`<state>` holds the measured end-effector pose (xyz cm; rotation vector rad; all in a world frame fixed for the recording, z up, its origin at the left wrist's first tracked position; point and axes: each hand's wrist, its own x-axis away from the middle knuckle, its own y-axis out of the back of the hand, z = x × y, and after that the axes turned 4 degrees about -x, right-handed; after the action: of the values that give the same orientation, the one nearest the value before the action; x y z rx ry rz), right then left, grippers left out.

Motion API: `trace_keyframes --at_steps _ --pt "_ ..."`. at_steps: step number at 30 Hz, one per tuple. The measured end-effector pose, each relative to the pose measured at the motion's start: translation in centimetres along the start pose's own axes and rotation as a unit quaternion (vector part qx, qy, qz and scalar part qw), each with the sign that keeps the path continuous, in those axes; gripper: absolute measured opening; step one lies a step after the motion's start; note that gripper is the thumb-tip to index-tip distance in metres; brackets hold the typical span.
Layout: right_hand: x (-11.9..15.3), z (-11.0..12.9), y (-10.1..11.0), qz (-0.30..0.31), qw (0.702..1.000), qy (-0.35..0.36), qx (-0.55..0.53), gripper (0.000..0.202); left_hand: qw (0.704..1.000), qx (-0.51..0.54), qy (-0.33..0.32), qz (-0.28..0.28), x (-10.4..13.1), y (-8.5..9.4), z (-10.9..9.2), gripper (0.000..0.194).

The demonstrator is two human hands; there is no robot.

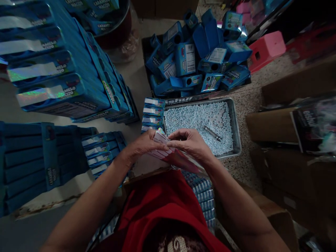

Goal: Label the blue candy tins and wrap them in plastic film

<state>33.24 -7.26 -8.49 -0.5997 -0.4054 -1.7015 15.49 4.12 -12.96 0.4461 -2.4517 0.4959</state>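
Observation:
Between my hands is a sheet of shiny labels (181,160), pale strips along its top, a rainbow-glinting corner and a reddish sheen below. My left hand (144,142) pinches its left edge between thumb and fingers. At the upper right edge, my right hand (193,142) has thumb and fingertips closed on the same sheet; whether a single label is in the fingertips is hidden. Just beyond my left hand stands a short row of blue candy boxes (153,112) with silvery strips. A metal tray (239,140) of small pale-blue pellets (183,117) lies beyond my right hand, with a slim metal tool (212,133) on them.
Behind the tray, a carton (196,96) overflows with open blue boxes (185,59). Tall stacks of blue boxes (65,94) rise on the left, near a dark round tub (122,31). A pink plastic piece (267,49) and brown cartons (273,131) stand right.

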Motion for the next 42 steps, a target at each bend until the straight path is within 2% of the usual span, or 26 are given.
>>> trace_keyframes --at_steps 4,7,11,14,17,24,27,32,37,39,42 --pt "-0.3 -0.4 0.5 0.032 0.997 -0.039 -0.060 0.024 1.000 -0.013 -0.010 0.003 0.2 -0.2 -0.4 0.027" --pt "-0.7 -1.0 0.8 0.034 0.996 -0.040 -0.073 0.023 1.000 -0.012 -0.023 0.007 0.0 -0.2 -0.2 0.029" --pt "-0.8 -1.3 0.3 -0.008 0.999 0.009 -0.046 0.017 0.999 -0.013 -0.028 -0.027 -0.3 -0.1 0.1 0.028" --pt "-0.5 -1.0 -0.5 -0.071 0.993 0.082 0.043 0.010 0.999 -0.014 -0.037 -0.038 -0.4 0.0 0.0 0.029" --pt "-0.5 -0.4 -0.8 -0.104 0.970 0.147 0.162 0.013 0.999 -0.009 -0.037 -0.032 -0.5 0.2 -0.3 0.032" --pt "-2.0 1.5 1.5 -0.055 0.909 0.251 0.327 0.012 1.000 -0.012 -0.015 0.001 -0.8 0.8 -0.1 0.042" --pt "-2.6 2.2 2.3 -0.057 0.898 0.262 0.349 0.010 1.000 -0.013 -0.017 0.016 -0.8 0.9 -0.4 0.041" --pt "-3.3 2.6 2.9 -0.094 0.880 0.248 0.393 0.010 0.999 -0.044 -0.007 0.016 -0.8 0.3 -1.4 0.032" --pt "-3.6 3.1 3.4 -0.072 0.855 0.273 0.435 0.011 0.998 -0.008 -0.018 0.063 -1.3 0.4 -1.1 0.036" --pt "-3.6 3.6 3.5 -0.060 0.830 0.285 0.475 0.011 0.998 -0.007 -0.006 0.065 -1.4 0.6 -1.0 0.036" --pt "-3.4 4.8 3.7 -0.047 0.774 0.298 0.557 0.014 0.998 -0.012 0.003 0.058 -1.5 0.7 -1.2 0.035"
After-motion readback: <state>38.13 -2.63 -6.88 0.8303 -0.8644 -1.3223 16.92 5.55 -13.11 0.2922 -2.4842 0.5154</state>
